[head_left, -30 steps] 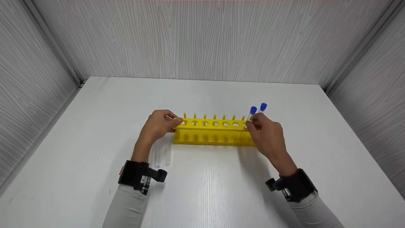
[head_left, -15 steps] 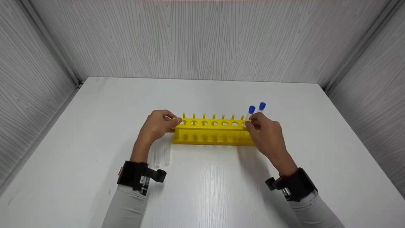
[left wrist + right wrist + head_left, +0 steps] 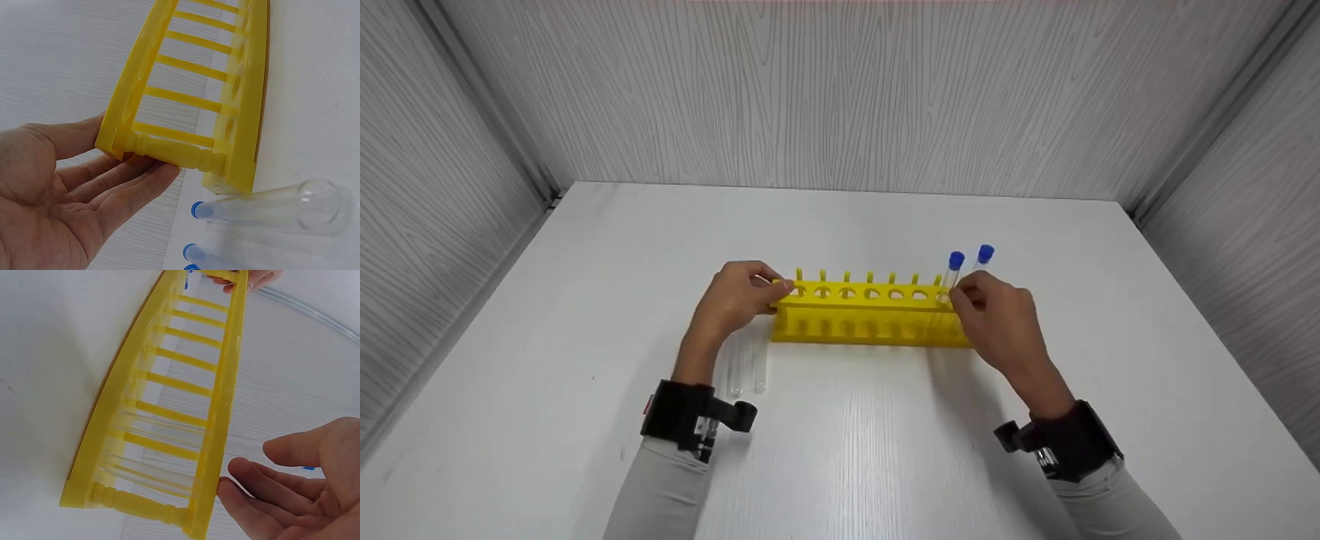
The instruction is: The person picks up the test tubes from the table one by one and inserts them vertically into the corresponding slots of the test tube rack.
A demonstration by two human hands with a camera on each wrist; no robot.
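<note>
A yellow test tube rack [image 3: 855,303] stands on the white table. My left hand [image 3: 735,296] grips its left end, thumb on the top plate and fingers by the end post. Two clear test tubes stand in the right end's holes, their blue caps [image 3: 956,260] above the plate. Beside the inner tube is my right hand [image 3: 1005,319]; in the right wrist view its thumb [image 3: 292,447] and fingertips are apart, near the tube, and one fingertip is at the plate's edge. The other tube is partly hidden behind this hand in the head view.
Loose clear test tubes [image 3: 759,367] lie left of the rack, partly under the left forearm; the left wrist view shows their blue caps [image 3: 198,210]. Wood-grain panels [image 3: 840,97] enclose the table [image 3: 840,465] at the back and both sides.
My right hand has loosened from the inner tube and shifted slightly right. That tube now leans a little less to the right. The left hand and rack have stayed in place.
</note>
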